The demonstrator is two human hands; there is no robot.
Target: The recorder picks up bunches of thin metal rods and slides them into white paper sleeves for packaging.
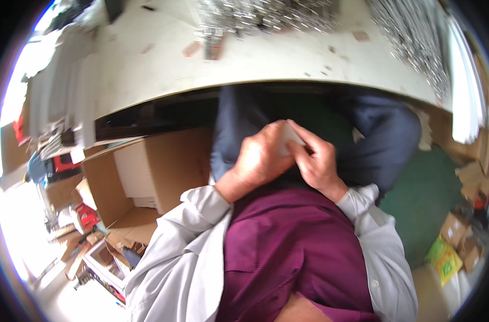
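Down at lap level, left hand [260,158] and right hand [318,163] pressed together, fingers curled closed around one small white flat piece [288,140], perhaps folded paper or a thin card. Only a pale corner of it visible between the knuckles; the rest hidden by fingers. Held above dark blue trousers [234,123], just below the near edge of the workbench [148,80], not resting on anything.

Judged from this view, somewhere mid-handling: piece picked up and gripped in both hands, not yet set down on the bench or in any box. Impossible to tell whether being folded, torn or opened, and no finished pieces recognisable nearby.

Pale grey sleeves [175,257] over a maroon shirt [287,257] filling the lower middle.

Above, a long off-white bench top, scuffed and dusty, curving with the lens. Heaps of small shiny metal parts [266,16] along its far side, more spread toward the right end [410,37]. A few reddish scraps [191,48] scattered near them.

Under the bench on the left, an open cardboard box [142,182] with white sheets inside. Further left, cluttered small boxes and red items, washed out by strong daylight. On the right, green floor covering [421,204], more cardboard cartons [459,231] and a yellow-green packet [445,260].
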